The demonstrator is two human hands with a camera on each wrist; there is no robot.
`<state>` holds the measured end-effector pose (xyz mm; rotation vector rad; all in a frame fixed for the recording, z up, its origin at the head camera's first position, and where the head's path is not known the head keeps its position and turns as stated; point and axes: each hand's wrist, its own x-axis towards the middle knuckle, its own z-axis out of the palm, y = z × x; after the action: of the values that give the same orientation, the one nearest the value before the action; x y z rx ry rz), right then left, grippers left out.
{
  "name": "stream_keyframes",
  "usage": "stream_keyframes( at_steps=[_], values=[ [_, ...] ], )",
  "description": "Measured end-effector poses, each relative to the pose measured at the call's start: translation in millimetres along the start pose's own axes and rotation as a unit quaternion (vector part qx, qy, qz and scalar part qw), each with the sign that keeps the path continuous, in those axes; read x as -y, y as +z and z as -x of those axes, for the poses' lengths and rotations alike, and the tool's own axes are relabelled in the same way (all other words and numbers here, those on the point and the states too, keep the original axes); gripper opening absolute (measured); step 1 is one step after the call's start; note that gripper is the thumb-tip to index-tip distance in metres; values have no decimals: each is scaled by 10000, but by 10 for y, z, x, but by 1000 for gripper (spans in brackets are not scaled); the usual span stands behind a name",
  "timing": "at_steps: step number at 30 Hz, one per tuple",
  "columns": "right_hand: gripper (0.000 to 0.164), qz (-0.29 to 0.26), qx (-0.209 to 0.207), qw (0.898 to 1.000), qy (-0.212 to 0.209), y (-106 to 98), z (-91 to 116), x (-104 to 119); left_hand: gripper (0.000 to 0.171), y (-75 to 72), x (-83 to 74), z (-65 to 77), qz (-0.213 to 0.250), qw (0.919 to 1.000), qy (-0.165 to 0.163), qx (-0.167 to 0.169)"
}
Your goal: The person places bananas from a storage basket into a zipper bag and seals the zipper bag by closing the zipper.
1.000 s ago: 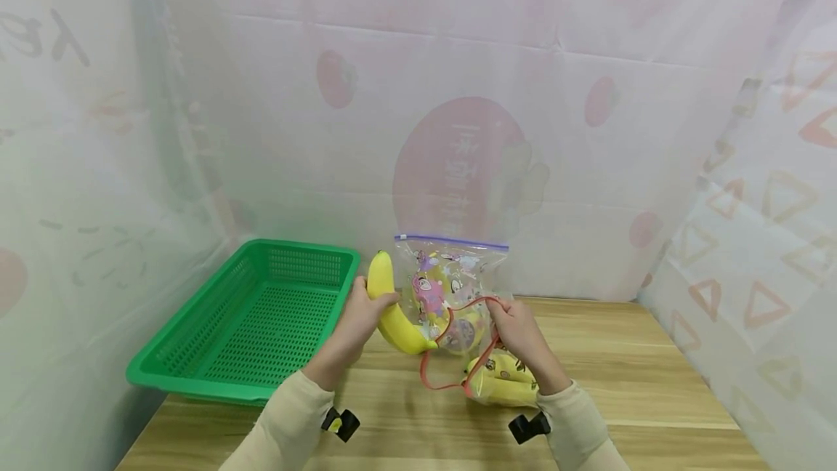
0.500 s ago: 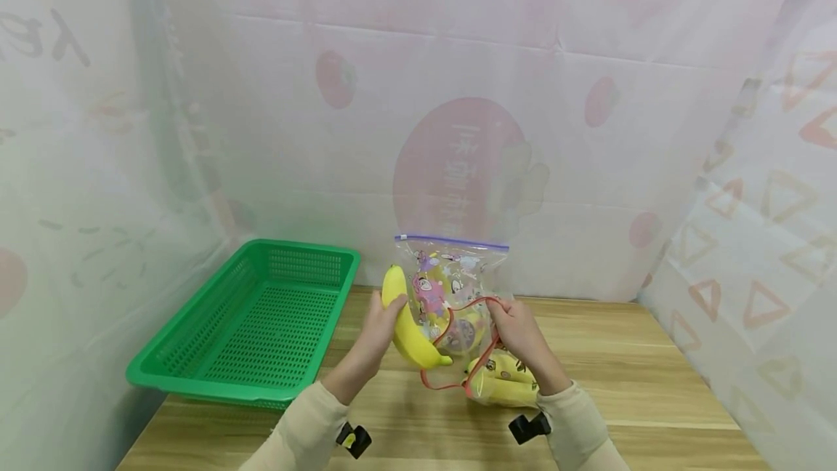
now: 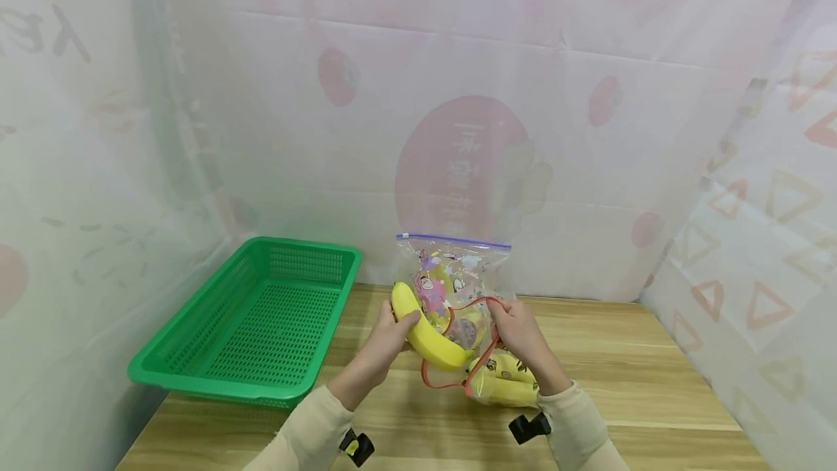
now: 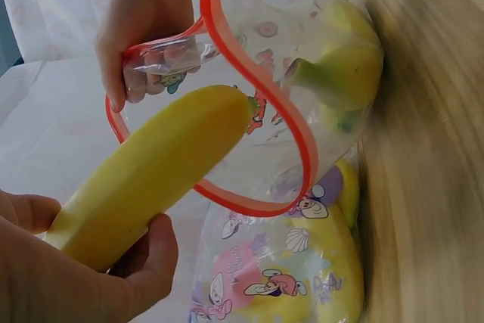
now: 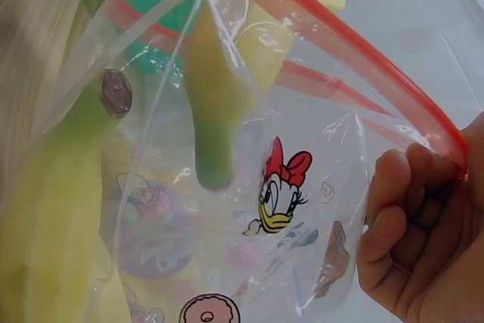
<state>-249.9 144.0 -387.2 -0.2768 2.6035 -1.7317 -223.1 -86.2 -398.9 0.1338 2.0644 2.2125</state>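
My left hand [image 3: 386, 340] grips a yellow banana [image 3: 428, 336] between thumb and fingers. The banana's far end points into the mouth of a clear zip bag with a red rim [image 4: 261, 73]; its green tip [image 5: 215, 160] shows through the film in the right wrist view. With curled fingers, my right hand [image 3: 519, 329] pinches that rim and keeps the mouth spread. Bananas [image 3: 503, 387] lie in the lower part of this bag, on the table. Behind it stands a second clear bag with a purple zip [image 3: 451, 240], printed with cartoons and holding yellow fruit.
A green plastic basket [image 3: 336, 311] with a perforated floor stands on the left of the wooden table [image 3: 628, 369]. White printed sheets [image 3: 314, 158] hang around the back and both sides. Dark wrist cameras sit at both sleeves.
My left hand has moved right and slightly down from beside the basket, bringing the banana's tip to the red-rimmed mouth. The right hand has stayed in place on the rim.
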Motion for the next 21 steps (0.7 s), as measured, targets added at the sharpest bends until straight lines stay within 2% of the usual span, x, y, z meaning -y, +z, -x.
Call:
stream_keyframes(
  at_steps=[4, 15, 21],
  values=[
    [51, 1, -2, 10000, 2, 2, 1, 4, 47, 36, 45, 24, 305, 9993, -93, 203],
    [50, 89, -55, 9999, 88, -20, -20, 6, 45, 158, 164, 62, 712, 9959, -410, 385],
    [49, 148, -88, 9998, 60, -22, -24, 3, 50, 151, 199, 83, 352, 9969, -375, 587]
  ],
)
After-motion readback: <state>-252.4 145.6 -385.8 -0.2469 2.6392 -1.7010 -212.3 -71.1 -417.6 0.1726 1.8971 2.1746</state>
